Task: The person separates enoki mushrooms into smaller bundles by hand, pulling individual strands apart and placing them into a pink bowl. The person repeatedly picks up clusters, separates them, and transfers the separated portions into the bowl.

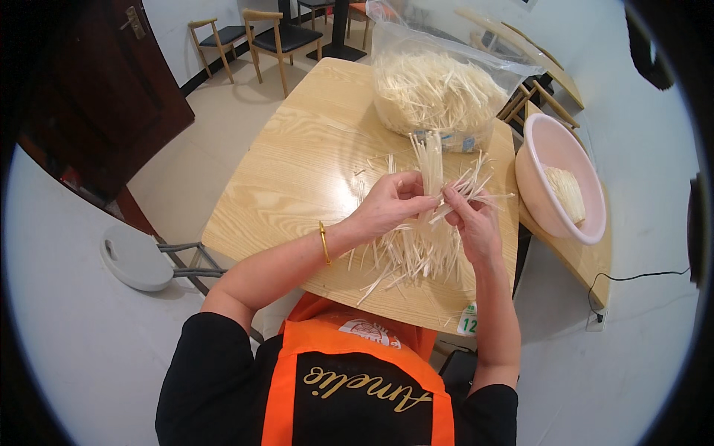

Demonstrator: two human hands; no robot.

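My left hand [390,203] holds an upright bunch of enoki mushrooms [430,161], their small caps pointing away from me. Close at its right, my right hand [474,223] pinches a looser tuft of enoki strands [474,184] that fan out to the right. Beneath both hands, a heap of separated enoki strands [418,256] lies on the wooden table [290,167]. Beyond the hands stands a clear plastic bag [463,142] filled with loose enoki [438,92], its mouth spread wide.
A pink plastic basin [532,184] with a clump of enoki [566,195] rests on a wooden surface at the right, near the wall. A numbered tag [467,320] sits at the near table edge. A folding stool [136,259] is at the left; wooden chairs [284,39] stand farther back.
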